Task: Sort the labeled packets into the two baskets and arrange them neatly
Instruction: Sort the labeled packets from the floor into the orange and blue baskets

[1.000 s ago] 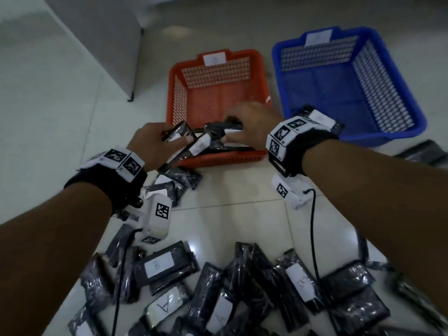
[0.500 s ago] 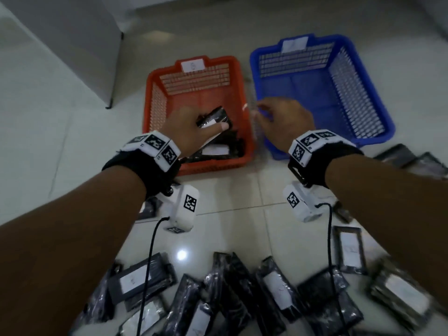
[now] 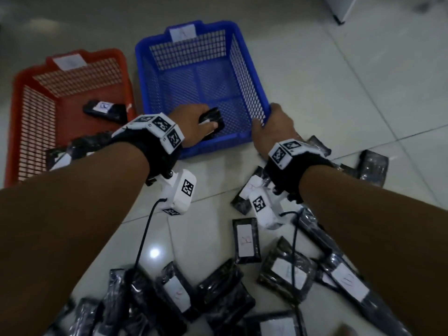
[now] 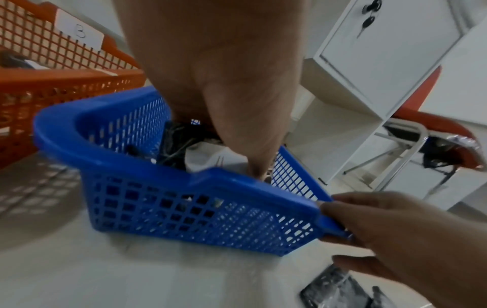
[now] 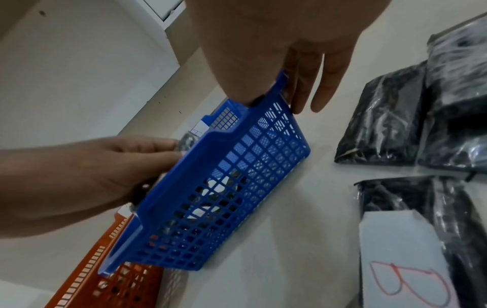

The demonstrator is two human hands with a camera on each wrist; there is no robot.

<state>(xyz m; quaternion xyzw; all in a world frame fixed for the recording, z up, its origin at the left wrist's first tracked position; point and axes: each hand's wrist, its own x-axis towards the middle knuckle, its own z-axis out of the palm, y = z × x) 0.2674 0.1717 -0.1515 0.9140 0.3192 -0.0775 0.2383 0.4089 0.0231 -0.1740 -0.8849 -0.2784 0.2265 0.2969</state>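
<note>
- The left hand [image 3: 194, 122] is pinching a black packet [image 3: 213, 120], thumb on top, lowering it into the near left corner of the blue basket [image 3: 201, 40].
- The right hand [image 3: 274, 127] is curling round that basket's near right corner.
- The packet is looking light, soft and crinkly in slippery plastic; gripping across its flat faces is probably safest.
- It is showing a white label; loose packets [image 3: 246, 241] are lying on the near floor.

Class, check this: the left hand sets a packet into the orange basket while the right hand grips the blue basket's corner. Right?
Not quite. The head view shows the left hand setting the packet into the blue basket, not the orange one. The right hand does grip its corner.
</note>
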